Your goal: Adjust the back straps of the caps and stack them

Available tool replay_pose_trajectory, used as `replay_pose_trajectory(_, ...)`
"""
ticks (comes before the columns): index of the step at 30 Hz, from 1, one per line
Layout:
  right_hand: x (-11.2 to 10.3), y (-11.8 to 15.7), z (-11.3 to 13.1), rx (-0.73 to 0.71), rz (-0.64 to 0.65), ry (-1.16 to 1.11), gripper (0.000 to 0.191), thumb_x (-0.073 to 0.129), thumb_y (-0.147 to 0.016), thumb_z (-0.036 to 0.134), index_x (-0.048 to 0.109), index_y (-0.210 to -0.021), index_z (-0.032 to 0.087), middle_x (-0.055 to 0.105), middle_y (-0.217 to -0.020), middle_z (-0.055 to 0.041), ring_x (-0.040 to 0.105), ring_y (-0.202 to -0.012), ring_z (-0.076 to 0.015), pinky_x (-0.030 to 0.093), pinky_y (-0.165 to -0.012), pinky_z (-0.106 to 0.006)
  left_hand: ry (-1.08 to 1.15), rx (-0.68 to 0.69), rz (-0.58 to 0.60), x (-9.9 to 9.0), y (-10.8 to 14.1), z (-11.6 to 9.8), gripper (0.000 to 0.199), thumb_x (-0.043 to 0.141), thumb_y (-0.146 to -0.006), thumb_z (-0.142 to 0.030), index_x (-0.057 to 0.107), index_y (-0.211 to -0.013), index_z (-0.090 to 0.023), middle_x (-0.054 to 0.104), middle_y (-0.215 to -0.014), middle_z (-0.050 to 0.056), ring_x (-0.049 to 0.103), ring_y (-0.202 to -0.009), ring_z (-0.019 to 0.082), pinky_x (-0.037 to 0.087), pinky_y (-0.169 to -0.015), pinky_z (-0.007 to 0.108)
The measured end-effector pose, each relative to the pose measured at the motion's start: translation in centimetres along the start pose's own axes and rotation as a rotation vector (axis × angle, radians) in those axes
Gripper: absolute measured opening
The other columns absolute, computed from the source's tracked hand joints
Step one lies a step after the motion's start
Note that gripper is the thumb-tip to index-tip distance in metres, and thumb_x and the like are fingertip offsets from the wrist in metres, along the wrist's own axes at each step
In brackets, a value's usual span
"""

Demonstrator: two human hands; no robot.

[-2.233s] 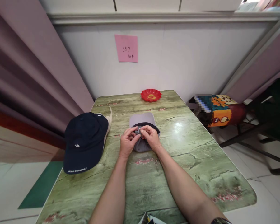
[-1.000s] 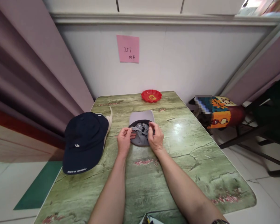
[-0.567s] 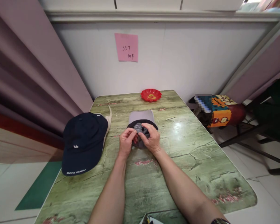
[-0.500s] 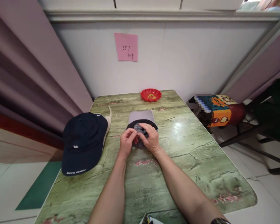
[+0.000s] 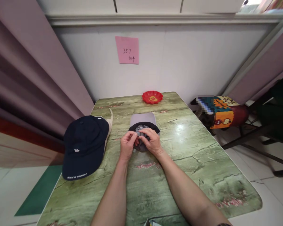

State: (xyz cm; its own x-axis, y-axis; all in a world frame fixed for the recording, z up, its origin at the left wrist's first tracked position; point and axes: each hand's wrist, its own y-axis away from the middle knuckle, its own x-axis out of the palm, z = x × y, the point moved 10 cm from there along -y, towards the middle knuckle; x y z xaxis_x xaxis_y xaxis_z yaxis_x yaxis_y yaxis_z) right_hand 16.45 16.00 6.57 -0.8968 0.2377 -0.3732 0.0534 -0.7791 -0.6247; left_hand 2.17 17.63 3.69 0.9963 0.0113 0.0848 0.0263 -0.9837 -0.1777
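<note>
Gray-purple cap [image 5: 143, 118] on green marbled desk [image 5: 191, 175], centered, brim toward wall, opening facing up; left hand [image 5: 127, 143] has thumb and index pinched together at near-left edge, right hand [image 5: 152, 141] has thumb and fingers curled in over the opening, exact grip point too small to tell. Navy cap [image 5: 85, 144] lies at left desk edge, over a cream piece [image 5: 110, 121]; red scalloped dish [image 5: 152, 97] at far edge, pink note [image 5: 127, 50] on wall.
</note>
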Motion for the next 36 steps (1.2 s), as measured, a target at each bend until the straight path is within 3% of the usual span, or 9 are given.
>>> replay_pose_trajectory(6,0.1,0.0,-0.4,0.012,0.009,0.035,0.026,0.062,-0.091,0.037,0.069,-0.113,0.026,0.073,-0.104,-0.0055,0.066,-0.098,-0.0206,0.048,-0.09,-0.035,-0.021,0.026,-0.121,-1.6,0.0,0.1,0.023,0.067,-0.083,-0.037,0.06,-0.073,-0.017,0.061,-0.057,-0.003,0.049,-0.043,0.007,0.037,-0.041,0.018)
replay_pose_trajectory(10,0.6,0.2,-0.8,0.041,0.082,0.111,0.051,0.071,-0.083,0.04,0.059,-0.13,0.025,0.074,-0.097,-0.005,0.066,-0.094,-0.0229,0.042,-0.101,-0.041,0.004,0.068,-0.211,-2.8,-0.1,-0.1,0.023,0.066,-0.084,-0.037,0.058,-0.077,-0.017,0.059,-0.055,-0.004,0.047,-0.039,0.006,0.036,-0.038,0.016)
replay_pose_trajectory(13,1.3,0.4,-1.1,0.051,0.141,0.177,0.037,0.067,-0.083,0.035,0.063,-0.118,0.023,0.075,-0.101,-0.0062,0.067,-0.095,-0.0236,0.036,-0.107,-0.046,0.063,0.077,-0.273,-3.3,0.0,-0.2,0.024,0.064,-0.085,-0.039,0.056,-0.084,-0.017,0.071,-0.081,0.002,0.054,-0.044,0.006,0.04,-0.036,0.016)
replay_pose_trajectory(16,1.7,0.6,-1.3,0.054,0.168,0.212,0.013,0.06,-0.083,0.025,0.066,-0.095,0.023,0.075,-0.093,-0.0045,0.067,-0.089,-0.0222,0.035,-0.107,-0.046,0.111,0.022,-0.233,-2.6,-0.1,0.3,0.028,0.06,-0.087,-0.044,0.049,-0.088,-0.019,0.071,-0.11,0.009,0.06,-0.047,0.008,0.045,-0.035,0.019)
replay_pose_trajectory(19,1.0,0.4,-1.4,0.084,0.127,0.164,0.017,0.055,-0.078,0.016,0.064,-0.091,0.023,0.072,-0.086,-0.0029,0.065,-0.085,-0.0213,0.042,-0.099,-0.04,0.105,-0.039,-0.141,-1.3,-0.1,0.8,0.03,0.057,-0.089,-0.047,0.043,-0.09,-0.021,0.072,-0.108,0.008,0.058,-0.042,0.008,0.045,-0.033,0.02)
replay_pose_trajectory(22,0.4,0.2,-1.1,0.115,0.116,0.038,0.028,0.054,-0.076,0.015,0.063,-0.101,0.022,0.071,-0.088,-0.0018,0.065,-0.084,-0.0202,0.047,-0.087,-0.034,0.086,-0.04,-0.097,-0.8,-0.1,0.8,0.031,0.057,-0.088,-0.049,0.042,-0.09,-0.021,0.073,-0.101,0.006,0.058,-0.042,0.008,0.046,-0.035,0.02)
replay_pose_trajectory(27,0.6,-0.1,-0.6,0.12,0.134,-0.061,0.046,0.069,-0.079,0.032,0.062,-0.124,0.024,0.073,-0.105,-0.0034,0.067,-0.086,-0.0203,0.049,-0.083,-0.034,0.073,-0.01,-0.079,-0.8,-0.1,0.5,0.03,0.058,-0.088,-0.048,0.045,-0.089,-0.021,0.072,-0.094,0.003,0.057,-0.043,0.007,0.046,-0.038,0.019)
replay_pose_trajectory(31,0.7,-0.1,-0.8,0.108,0.122,0.006,0.037,0.074,-0.08,0.038,0.07,-0.116,0.03,0.074,-0.109,-0.0023,0.068,-0.092,-0.0213,0.047,-0.084,-0.034,0.018,0.013,-0.022,-0.2,0.0,0.1,0.026,0.059,-0.089,-0.044,0.052,-0.088,-0.019,0.072,-0.088,0.003,0.055,-0.042,0.007,0.046,-0.038,0.02)
replay_pose_trajectory(36,0.0,-0.2,-0.9,0.112,0.052,0.032,0.022,0.074,-0.08,0.033,0.074,-0.102,0.027,0.076,-0.093,-0.0019,0.068,-0.084,-0.0201,0.046,-0.082,-0.034,0.016,0.057,-0.043,-0.5,0.1,-0.4,0.024,0.059,-0.089,-0.041,0.054,-0.085,-0.017,0.071,-0.105,0.008,0.055,-0.045,0.006,0.045,-0.038,0.02)
